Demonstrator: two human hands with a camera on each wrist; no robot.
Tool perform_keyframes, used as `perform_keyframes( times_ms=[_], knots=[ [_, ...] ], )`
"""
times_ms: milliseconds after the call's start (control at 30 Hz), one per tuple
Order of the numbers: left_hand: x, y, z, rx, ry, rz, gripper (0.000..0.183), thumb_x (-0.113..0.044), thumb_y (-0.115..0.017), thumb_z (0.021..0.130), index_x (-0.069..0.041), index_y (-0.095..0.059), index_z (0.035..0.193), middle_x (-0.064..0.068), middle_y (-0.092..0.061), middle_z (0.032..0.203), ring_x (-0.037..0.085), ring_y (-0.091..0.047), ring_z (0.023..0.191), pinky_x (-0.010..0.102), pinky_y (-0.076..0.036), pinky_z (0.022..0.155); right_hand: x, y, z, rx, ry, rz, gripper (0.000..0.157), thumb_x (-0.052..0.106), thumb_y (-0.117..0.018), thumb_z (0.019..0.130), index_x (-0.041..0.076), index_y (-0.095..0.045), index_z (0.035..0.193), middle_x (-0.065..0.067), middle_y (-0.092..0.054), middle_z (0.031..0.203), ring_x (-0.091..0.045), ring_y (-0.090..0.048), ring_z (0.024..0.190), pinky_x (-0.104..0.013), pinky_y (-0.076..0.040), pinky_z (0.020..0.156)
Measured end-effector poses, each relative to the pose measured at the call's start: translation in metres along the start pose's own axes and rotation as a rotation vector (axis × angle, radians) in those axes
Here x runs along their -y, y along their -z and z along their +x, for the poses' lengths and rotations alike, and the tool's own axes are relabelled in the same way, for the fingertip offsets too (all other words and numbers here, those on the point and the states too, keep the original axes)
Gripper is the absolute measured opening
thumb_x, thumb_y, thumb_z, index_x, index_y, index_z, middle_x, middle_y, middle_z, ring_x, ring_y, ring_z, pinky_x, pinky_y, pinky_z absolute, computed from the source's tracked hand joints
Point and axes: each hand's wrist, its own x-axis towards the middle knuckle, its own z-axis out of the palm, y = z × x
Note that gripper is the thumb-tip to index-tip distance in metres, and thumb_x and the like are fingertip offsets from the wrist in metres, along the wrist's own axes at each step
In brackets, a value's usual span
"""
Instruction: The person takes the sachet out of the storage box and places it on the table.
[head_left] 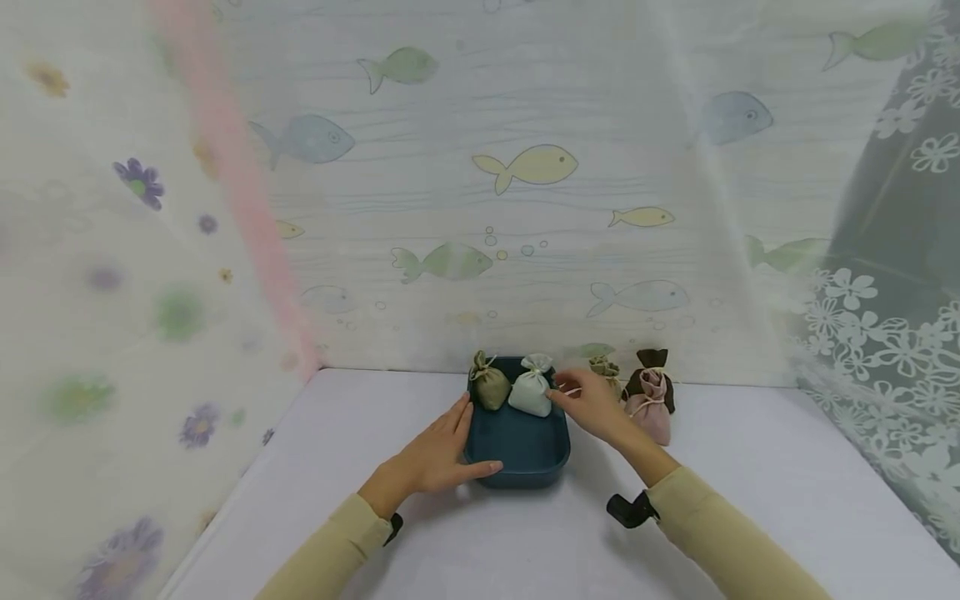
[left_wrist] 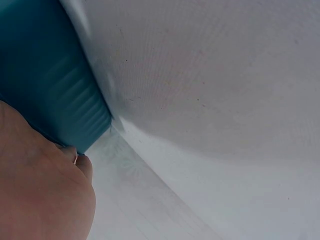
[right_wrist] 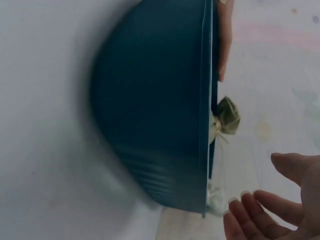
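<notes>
A dark blue plastic bin (head_left: 517, 481) stands on the white table. Inside, at its far end, an olive drawstring pouch (head_left: 492, 389) and a white drawstring pouch (head_left: 531, 393) sit side by side. My left hand (head_left: 435, 454) rests against the bin's left side, fingers straight along the wall and thumb over the rim. Beside the white pouch is my right hand (head_left: 592, 406); in the right wrist view its thumb and fingers (right_wrist: 260, 215) are spread apart with nothing between them. Whether a fingertip touches the white pouch I cannot tell.
Right of the bin stand a pink pouch (head_left: 652, 414), a dark brown pouch (head_left: 652, 360) behind it and a green patterned pouch (head_left: 604, 367), partly hidden by my right hand. A fish-print curtain (head_left: 525, 275) hangs along the table's back edge.
</notes>
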Motion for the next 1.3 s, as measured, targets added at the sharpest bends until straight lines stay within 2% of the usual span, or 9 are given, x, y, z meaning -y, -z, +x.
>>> perform_keyframes(
  times_ms=[200, 300, 467, 700, 833, 1000, 1300],
  knots=[
    [0.004, -0.009, -0.002, -0.005, -0.006, -0.019, 0.121, -0.089, -0.037, 0.087, 0.001, -0.01, 0.163, 0.013, 0.001, 0.172, 0.029, -0.008, 0.158, 0.048, -0.022, 0.124, 0.002, -0.021, 0.014, 0.008, 0.026, 0.011, 0.039, 0.017, -0.067, 0.101, -0.009, -0.062, 0.13, -0.027, -0.064, 0.126, -0.038, -0.064, 0.111, -0.05, -0.054, 0.095],
    [0.006, -0.013, -0.002, -0.006, -0.007, -0.035, 0.12, -0.087, -0.039, 0.088, 0.002, -0.01, 0.163, 0.013, 0.001, 0.172, 0.029, -0.008, 0.158, 0.049, -0.021, 0.124, 0.003, -0.031, 0.02, 0.018, 0.007, 0.014, 0.04, 0.017, -0.067, 0.101, -0.008, -0.061, 0.132, -0.026, -0.063, 0.128, -0.038, -0.063, 0.113, -0.051, -0.054, 0.095],
    [0.005, -0.011, -0.001, -0.002, -0.004, -0.018, 0.12, -0.088, -0.038, 0.088, 0.001, -0.009, 0.163, 0.013, 0.001, 0.172, 0.028, -0.008, 0.158, 0.049, -0.022, 0.124, 0.008, -0.038, 0.032, 0.054, -0.036, 0.018, 0.044, 0.021, -0.066, 0.101, -0.005, -0.059, 0.136, -0.025, -0.06, 0.133, -0.039, -0.062, 0.118, -0.052, -0.054, 0.094],
    [0.005, -0.008, 0.0, 0.002, -0.013, -0.015, 0.121, -0.09, -0.035, 0.087, 0.001, -0.01, 0.163, 0.013, 0.001, 0.172, 0.028, -0.008, 0.158, 0.048, -0.022, 0.124, 0.01, -0.047, 0.055, 0.128, -0.071, -0.005, 0.055, 0.022, -0.066, 0.101, -0.006, -0.049, 0.146, -0.024, -0.055, 0.141, -0.041, -0.056, 0.126, -0.054, -0.049, 0.101],
    [0.003, -0.004, -0.001, 0.006, -0.006, -0.015, 0.121, -0.09, -0.035, 0.087, 0.001, -0.009, 0.163, 0.013, 0.002, 0.172, 0.028, -0.007, 0.158, 0.048, -0.022, 0.124, 0.011, -0.048, 0.068, 0.191, -0.068, -0.057, 0.056, 0.02, -0.066, 0.101, -0.008, -0.047, 0.146, -0.027, -0.054, 0.142, -0.042, -0.055, 0.126, -0.055, -0.048, 0.102],
    [-0.004, -0.003, -0.005, -0.004, 0.002, -0.005, 0.119, -0.088, -0.038, 0.089, 0.002, -0.01, 0.163, 0.014, 0.0, 0.172, 0.029, -0.009, 0.158, 0.049, -0.022, 0.124, 0.016, -0.043, 0.074, 0.26, -0.055, -0.107, 0.058, 0.021, -0.065, 0.1, -0.01, -0.046, 0.146, -0.027, -0.053, 0.144, -0.044, -0.054, 0.128, -0.055, -0.047, 0.103],
    [-0.016, -0.007, -0.016, 0.001, 0.02, -0.027, 0.119, -0.087, -0.039, 0.089, 0.001, -0.01, 0.163, 0.013, 0.002, 0.172, 0.029, -0.009, 0.158, 0.05, -0.022, 0.124, 0.032, -0.039, 0.068, 0.361, -0.065, -0.139, 0.061, 0.021, -0.064, 0.101, -0.011, -0.043, 0.148, -0.027, -0.052, 0.146, -0.044, -0.049, 0.135, -0.054, -0.043, 0.109]
  ],
)
